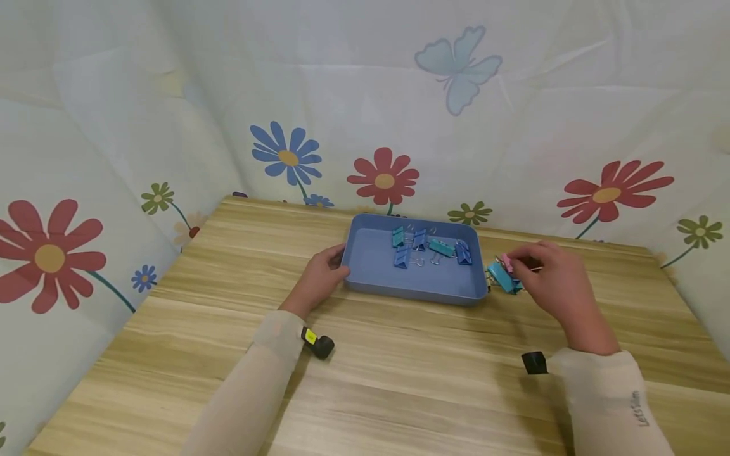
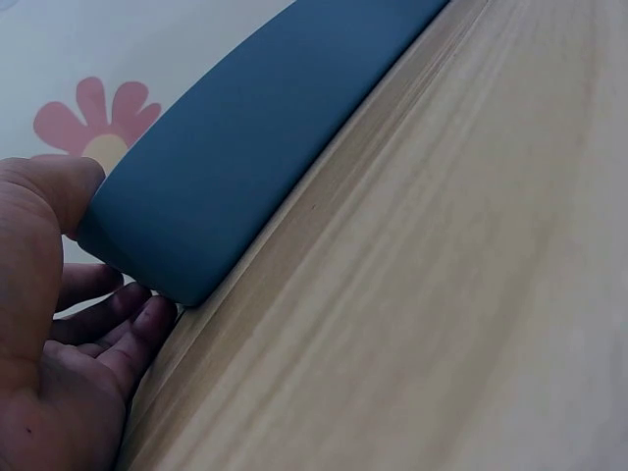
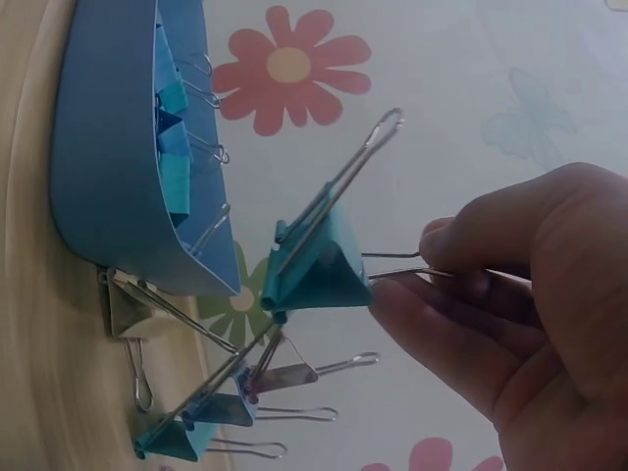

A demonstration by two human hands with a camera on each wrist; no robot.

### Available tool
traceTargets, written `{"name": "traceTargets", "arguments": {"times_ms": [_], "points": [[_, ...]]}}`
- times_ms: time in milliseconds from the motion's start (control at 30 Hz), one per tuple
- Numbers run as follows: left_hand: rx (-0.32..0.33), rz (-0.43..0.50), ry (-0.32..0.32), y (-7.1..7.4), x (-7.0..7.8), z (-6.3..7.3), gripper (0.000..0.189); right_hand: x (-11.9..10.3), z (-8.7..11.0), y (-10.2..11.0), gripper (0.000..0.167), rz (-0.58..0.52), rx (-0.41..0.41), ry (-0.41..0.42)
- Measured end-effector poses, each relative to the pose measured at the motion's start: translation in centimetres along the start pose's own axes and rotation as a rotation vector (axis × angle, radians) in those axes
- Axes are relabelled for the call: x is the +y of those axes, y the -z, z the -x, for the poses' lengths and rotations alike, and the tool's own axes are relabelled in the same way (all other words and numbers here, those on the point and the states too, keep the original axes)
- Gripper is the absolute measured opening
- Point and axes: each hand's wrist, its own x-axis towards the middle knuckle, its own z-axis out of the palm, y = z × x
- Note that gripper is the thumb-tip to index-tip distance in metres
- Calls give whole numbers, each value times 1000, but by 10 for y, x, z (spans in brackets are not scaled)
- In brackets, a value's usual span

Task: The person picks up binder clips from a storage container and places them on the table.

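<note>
My left hand (image 1: 319,278) grips the left end of a blue tray (image 1: 410,292). In the left wrist view, the thumb lies at its rim and the fingertips (image 2: 152,319) touch low on its wall. Beyond the tray's right end, my right hand (image 1: 556,288) pinches a wire handle of a teal binder clip (image 3: 319,265). Under that clip, several more binder clips are bunched on the table: a teal one (image 3: 177,440), a blue one (image 3: 228,404), a pinkish one (image 3: 285,377) and a pale yellowish one (image 3: 132,312) beside the tray wall.
Inside the tray, toward its right half, lie several blue and teal binder clips, among them a blue one (image 1: 402,258) and a teal one (image 1: 441,247). The wooden table (image 1: 399,380) meets a flower-printed curtain (image 1: 490,139) at the back.
</note>
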Motion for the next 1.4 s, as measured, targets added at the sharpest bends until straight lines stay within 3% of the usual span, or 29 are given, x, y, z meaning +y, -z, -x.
{"name": "traceTargets", "arguments": {"times_ms": [300, 833, 1200, 1400], "points": [[-5, 2, 2, -1, -1, 0, 64, 7, 0, 6, 17, 34, -89, -25], [-21, 9, 7, 0, 0, 0, 65, 13, -2, 8, 12, 101, -160, -32], [-9, 2, -3, 0, -2, -2, 64, 24, -3, 13, 18, 91, -273, -120], [-9, 3, -10, 0, -4, -4, 65, 28, -2, 15, 19, 72, -293, -170]]}}
